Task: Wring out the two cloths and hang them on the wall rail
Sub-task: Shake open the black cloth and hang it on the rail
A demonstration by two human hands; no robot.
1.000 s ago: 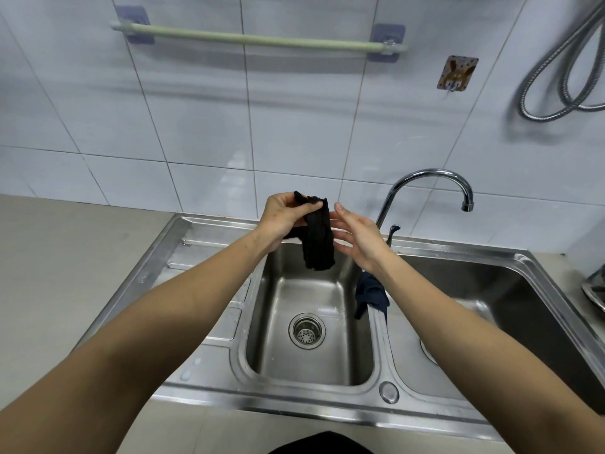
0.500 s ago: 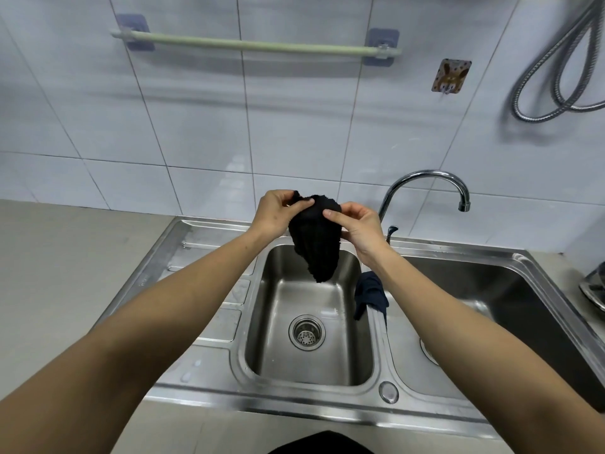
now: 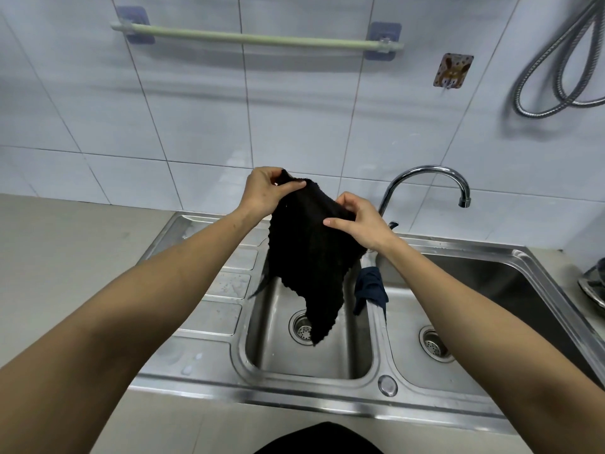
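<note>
A black cloth (image 3: 311, 263) hangs spread out over the left sink basin (image 3: 307, 358). My left hand (image 3: 266, 193) pinches its upper left corner and my right hand (image 3: 358, 221) pinches its upper right edge. A dark blue cloth (image 3: 371, 288) lies draped over the divider between the two basins, below my right wrist. The pale green wall rail (image 3: 255, 39) runs across the tiles high above, with nothing on it.
A curved chrome faucet (image 3: 425, 181) rises behind the sink, just right of my right hand. The right basin (image 3: 474, 306) lies beyond the divider. A metal hose (image 3: 556, 60) loops on the wall at top right. A grey counter (image 3: 65, 257) extends left.
The black cloth was bunched in my left hand; my right hand took hold of it and both hands moved apart, so it now hangs unfolded and wider over the basin.
</note>
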